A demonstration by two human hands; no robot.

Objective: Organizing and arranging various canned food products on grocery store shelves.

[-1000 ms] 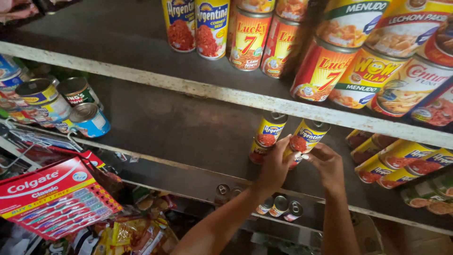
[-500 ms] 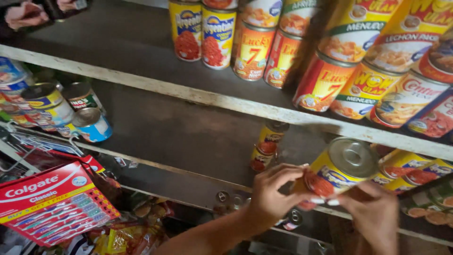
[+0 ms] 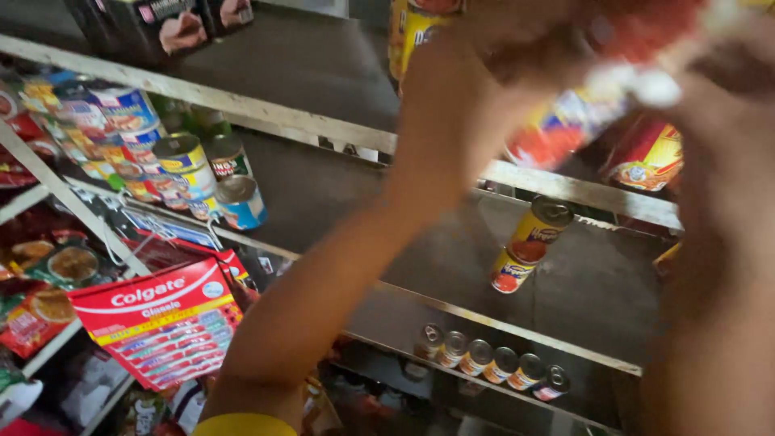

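Both my hands are raised close to the camera and blurred. My left hand (image 3: 456, 89) and my right hand (image 3: 726, 73) grip a yellow, red and blue tin can (image 3: 569, 121) between them, level with the upper wooden shelf (image 3: 266, 121). My left forearm runs up from the bottom of the view. On the middle shelf (image 3: 347, 194) behind my arms, two yellow cans (image 3: 529, 246) stand stacked one on the other.
More tins and stacked cans (image 3: 182, 165) crowd the left end of the middle shelf. A row of small cans (image 3: 488, 363) lies on the lower shelf. A red hanging card of toothpaste sachets (image 3: 161, 323) and snack packets (image 3: 48, 274) hang at left. Red-yellow cans (image 3: 646, 157) sit at upper right.
My hands have lifted the can from the middle shelf up toward the upper shelf, close to the camera. The view has tilted down and to the left.
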